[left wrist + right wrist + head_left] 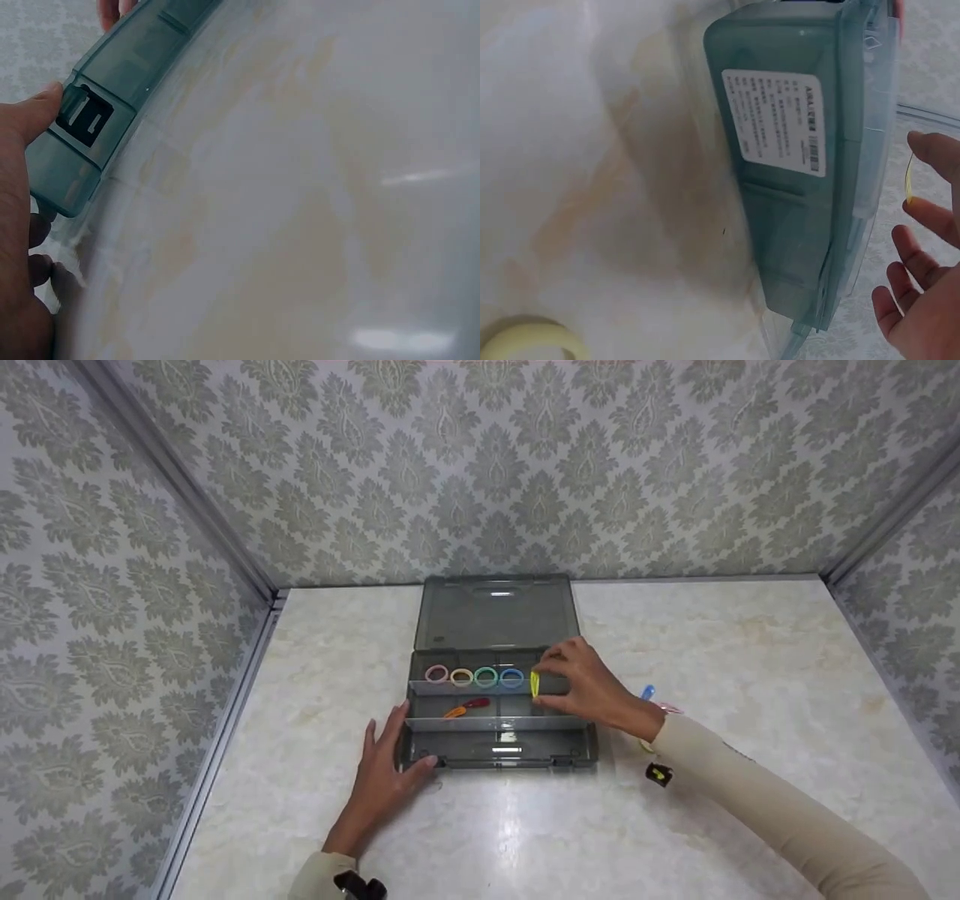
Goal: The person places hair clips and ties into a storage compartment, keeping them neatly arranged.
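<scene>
A translucent grey storage box [495,745] lies open, with its lid [495,615] tilted back behind it. My left hand [382,776] rests at the box's front left corner, its thumb on the front by a latch [86,116]. Over the right end of the back compartment, my right hand [589,682] pinches a yellow hair tie [535,684] between thumb and fingertips. Pink [436,674], light yellow [461,677], green [486,677] and blue [511,678] hair ties stand in a row in that compartment. An orange clip [455,712] and a dark red clip [477,703] lie in the middle compartment.
Right of the box, partly behind my forearm, are a blue item [648,691], a pink item [671,708] and a pale yellow ring [536,337]. A small black item with yellow on it [659,775] lies nearer. A patterned wall [495,472] rises behind the table.
</scene>
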A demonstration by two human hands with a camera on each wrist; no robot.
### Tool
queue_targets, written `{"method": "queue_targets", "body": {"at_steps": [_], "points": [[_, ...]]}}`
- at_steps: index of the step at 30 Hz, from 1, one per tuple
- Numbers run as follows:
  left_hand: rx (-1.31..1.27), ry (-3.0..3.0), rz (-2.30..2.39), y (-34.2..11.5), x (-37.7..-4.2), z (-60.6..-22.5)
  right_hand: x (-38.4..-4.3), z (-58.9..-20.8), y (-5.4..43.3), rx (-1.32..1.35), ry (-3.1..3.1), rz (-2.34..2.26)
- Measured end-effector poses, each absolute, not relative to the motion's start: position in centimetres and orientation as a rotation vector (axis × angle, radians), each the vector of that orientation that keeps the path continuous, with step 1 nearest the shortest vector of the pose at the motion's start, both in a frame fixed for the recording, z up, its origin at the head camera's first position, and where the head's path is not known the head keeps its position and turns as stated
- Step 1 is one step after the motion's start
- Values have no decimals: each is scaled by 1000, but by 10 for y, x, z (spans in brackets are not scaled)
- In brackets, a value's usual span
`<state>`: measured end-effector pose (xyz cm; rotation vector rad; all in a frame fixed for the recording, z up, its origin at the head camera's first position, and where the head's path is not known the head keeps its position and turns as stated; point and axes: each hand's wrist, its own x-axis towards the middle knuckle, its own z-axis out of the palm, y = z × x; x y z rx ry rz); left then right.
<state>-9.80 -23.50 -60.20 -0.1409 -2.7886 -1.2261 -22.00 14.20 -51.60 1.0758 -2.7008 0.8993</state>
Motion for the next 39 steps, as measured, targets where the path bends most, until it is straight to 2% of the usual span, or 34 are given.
{"method": "queue_targets", "body": {"at_steps": [14,39], "points": [[-151,-2769,-1231,-236,-98,-603,-242,-509,126,1515,-2716,790],[-145,-2771,-1261,-236,-96,-603,-260,-495,74,1837,-2883,204]]}}
